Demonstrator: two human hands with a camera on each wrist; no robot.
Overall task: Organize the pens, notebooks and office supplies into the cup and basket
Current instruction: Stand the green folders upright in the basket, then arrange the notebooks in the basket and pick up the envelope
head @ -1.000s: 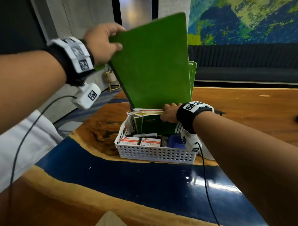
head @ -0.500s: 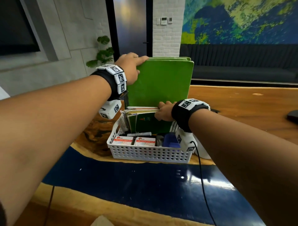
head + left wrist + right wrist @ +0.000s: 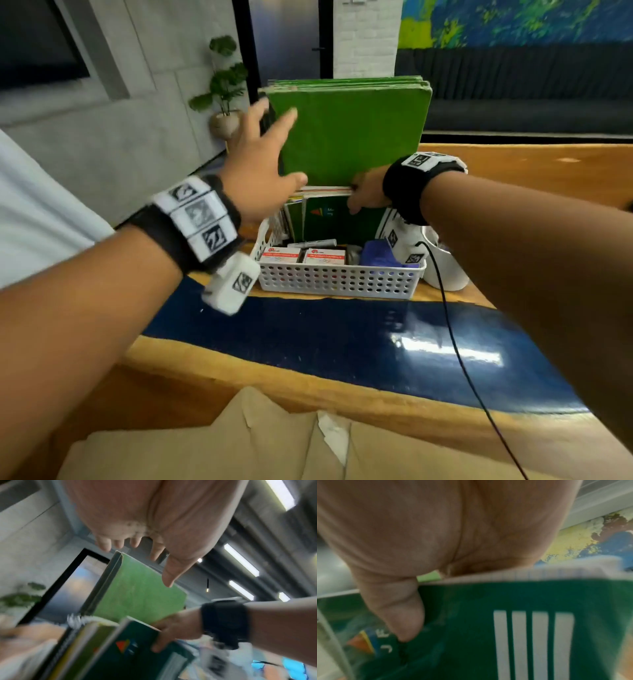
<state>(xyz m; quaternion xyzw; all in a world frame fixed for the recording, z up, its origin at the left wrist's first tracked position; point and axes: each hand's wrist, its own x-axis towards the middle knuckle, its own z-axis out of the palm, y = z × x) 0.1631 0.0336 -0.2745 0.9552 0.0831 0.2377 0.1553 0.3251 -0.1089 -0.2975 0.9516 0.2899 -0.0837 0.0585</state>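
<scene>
A white perforated basket (image 3: 339, 281) stands on the table. Large light green notebooks (image 3: 352, 133) (image 3: 137, 592) stand upright at its back. In front of them lean smaller notebooks, the front one dark green (image 3: 335, 219) (image 3: 137, 649) (image 3: 505, 615). My left hand (image 3: 263, 164) (image 3: 145, 534) hovers open with spread fingers beside the light green covers, just off them. My right hand (image 3: 366, 195) (image 3: 168, 632) (image 3: 402, 574) grips the top edge of the small notebooks, thumb on the dark green cover. Two white and red boxes (image 3: 301, 255), a marker (image 3: 313, 244) and a blue object (image 3: 378, 255) lie in the basket's front.
A white cup (image 3: 445, 263) stands right of the basket, half hidden by my right wrist. The wooden table has a blue resin strip (image 3: 342, 339). A beige torn seat (image 3: 239, 442) is at the near edge. A dark sofa and a potted plant (image 3: 224, 85) lie beyond.
The large green notebook has gone down upright into the basket's back. My left hand has let go of its top corner and drawn back, open. My right hand has stayed on the small notebooks.
</scene>
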